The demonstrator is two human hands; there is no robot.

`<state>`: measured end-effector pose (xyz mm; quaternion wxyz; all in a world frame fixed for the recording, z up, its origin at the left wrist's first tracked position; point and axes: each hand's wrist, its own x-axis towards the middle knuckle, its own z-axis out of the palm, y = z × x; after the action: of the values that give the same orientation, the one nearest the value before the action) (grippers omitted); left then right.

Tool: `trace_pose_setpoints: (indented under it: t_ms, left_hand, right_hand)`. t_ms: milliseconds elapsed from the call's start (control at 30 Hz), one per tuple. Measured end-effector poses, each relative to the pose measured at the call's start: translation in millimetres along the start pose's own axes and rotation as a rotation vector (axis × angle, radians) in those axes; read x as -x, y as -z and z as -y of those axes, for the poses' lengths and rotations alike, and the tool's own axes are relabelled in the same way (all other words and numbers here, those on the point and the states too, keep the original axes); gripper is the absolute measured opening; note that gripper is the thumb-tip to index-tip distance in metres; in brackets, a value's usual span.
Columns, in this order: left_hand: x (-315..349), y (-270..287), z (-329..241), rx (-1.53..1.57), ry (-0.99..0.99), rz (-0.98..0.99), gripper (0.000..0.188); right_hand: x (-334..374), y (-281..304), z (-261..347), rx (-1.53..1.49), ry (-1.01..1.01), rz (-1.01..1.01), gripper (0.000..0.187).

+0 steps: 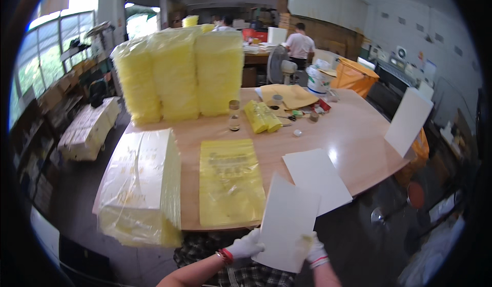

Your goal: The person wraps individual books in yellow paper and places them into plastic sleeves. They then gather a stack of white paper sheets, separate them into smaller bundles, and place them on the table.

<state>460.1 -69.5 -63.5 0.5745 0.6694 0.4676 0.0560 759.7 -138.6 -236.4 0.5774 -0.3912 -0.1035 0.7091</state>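
My gloved left hand (247,246) and right hand (313,250) gripping a white sheet (286,224), fingers closed on its lower edge, sheet hiding the desk (353,133) edge, yellow bags (229,182) beside.

White sheet (287,225), yellow bags (228,182), tan table (353,138).

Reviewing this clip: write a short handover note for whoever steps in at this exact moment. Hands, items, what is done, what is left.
Left hand and right hand, both gloved, grip the lower edge of a white sheet held off the wooden table.
The flat pile of yellow bags lies just ahead; a second white sheet lies to its right; a wrapped bundle of yellow bags sits to the left.
Done: sheet picked up.
Left: sheet not yet set down.
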Motion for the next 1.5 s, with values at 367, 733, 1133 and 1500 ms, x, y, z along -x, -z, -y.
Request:
trace_pose_setpoints:
  t_ms: [367, 733, 1133, 1500]
  left_hand:
    - [-17, 22, 17, -0.432, -0.759, -0.857, 0.06]
    - [-94, 89, 24, -0.268, -0.507, -0.915, 0.033]
    - [-88, 89, 81, -0.384, -0.488, -0.723, 0.042]
    - [-104, 156, 181, -0.275, -0.134, -1.257, 0.03]
  right_hand:
    - [1, -137, -36, 0.452, 0.643, -0.133, 0.039]
    - [48, -186, 33, 2.114, 0.618, -0.071, 0.03]
    - [-106, -188, -13, 1.66, 0.899, -0.333, 0.065]
    - [-212, -226, 7, 1.989, 0.462, -0.319, 0.042]
